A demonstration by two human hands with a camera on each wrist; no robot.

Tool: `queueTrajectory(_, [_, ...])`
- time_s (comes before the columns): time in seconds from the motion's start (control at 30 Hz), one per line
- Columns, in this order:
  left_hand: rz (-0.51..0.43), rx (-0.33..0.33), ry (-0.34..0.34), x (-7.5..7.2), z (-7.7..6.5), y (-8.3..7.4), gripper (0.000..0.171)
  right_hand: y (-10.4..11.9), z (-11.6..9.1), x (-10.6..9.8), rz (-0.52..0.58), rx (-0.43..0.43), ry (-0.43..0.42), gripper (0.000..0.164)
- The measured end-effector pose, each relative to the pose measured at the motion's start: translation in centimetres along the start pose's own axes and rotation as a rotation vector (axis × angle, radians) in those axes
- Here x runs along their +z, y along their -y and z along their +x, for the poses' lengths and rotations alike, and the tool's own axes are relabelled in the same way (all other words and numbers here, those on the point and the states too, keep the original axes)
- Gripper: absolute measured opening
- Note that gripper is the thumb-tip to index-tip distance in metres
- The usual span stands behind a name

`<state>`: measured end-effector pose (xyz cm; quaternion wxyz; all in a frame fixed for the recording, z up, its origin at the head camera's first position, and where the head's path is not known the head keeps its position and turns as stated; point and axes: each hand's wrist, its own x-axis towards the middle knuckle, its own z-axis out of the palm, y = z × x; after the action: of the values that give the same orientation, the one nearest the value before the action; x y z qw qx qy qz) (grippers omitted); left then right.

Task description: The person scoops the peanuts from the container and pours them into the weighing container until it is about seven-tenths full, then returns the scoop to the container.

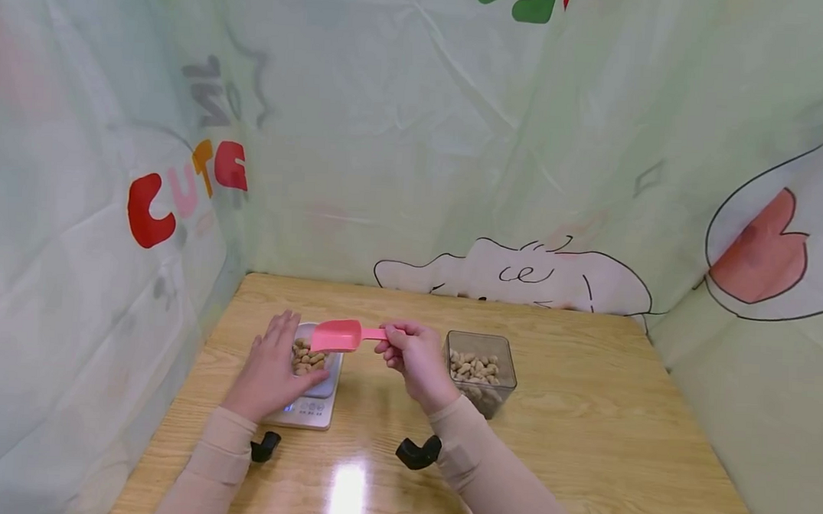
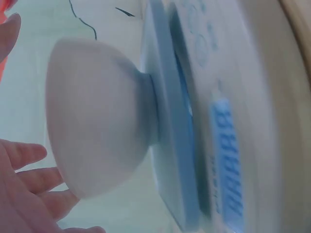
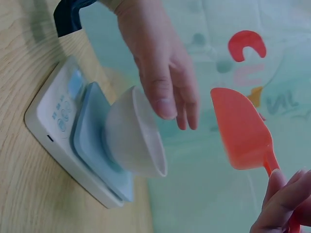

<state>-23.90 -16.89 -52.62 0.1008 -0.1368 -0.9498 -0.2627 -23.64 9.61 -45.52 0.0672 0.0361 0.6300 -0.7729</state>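
Note:
My right hand (image 1: 417,361) grips the handle of a pink scoop (image 1: 339,336), which it holds above a white bowl (image 3: 133,138); no peanuts show in the scoop. Peanuts (image 1: 308,362) lie in the bowl, which stands on the blue plate of a kitchen scale (image 1: 316,415) with a lit display. Beside the bowl, my left hand (image 1: 268,373) is spread with its fingers fairly straight. In the left wrist view its fingertips (image 2: 63,204) overlap the bowl's side near the rim.
A clear, dark-tinted square container (image 1: 486,400) partly filled with peanuts stands right of my right hand. The wooden table (image 1: 584,418) is bordered at the back and sides by printed cloth (image 1: 401,172). Black curved pieces (image 1: 418,453) are near both wrists.

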Motion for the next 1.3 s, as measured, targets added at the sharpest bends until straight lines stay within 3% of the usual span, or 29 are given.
queueTrajectory(0.37, [-0.027, 0.050, -0.007, -0.4, 0.3, -3.0, 0.117, 3.0, -2.2, -2.4, 0.075, -0.047, -0.045, 0.023])
queueTrajectory(0.67, [-0.048, 0.134, 0.006, 1.0, 0.2, -5.3, 0.116, 4.2, -3.8, -6.3, 0.113, -0.080, -0.079, 0.016])
queueTrajectory(0.9, [-0.069, 0.143, 0.055, 2.2, 0.8, -7.1, 0.115, 4.5, -5.0, -9.9, 0.154, -0.126, -0.108, 0.028])
queueTrajectory(1.07, [-0.042, 0.152, 0.110, 2.7, 1.4, -8.6, 0.117, 4.5, -6.1, -12.5, 0.188, -0.158, -0.126, 0.029])
queueTrajectory(1.3, [-0.023, 0.192, 0.123, 3.7, 2.2, -10.8, 0.118, 4.4, -7.0, -15.3, 0.189, -0.167, -0.215, 0.028])
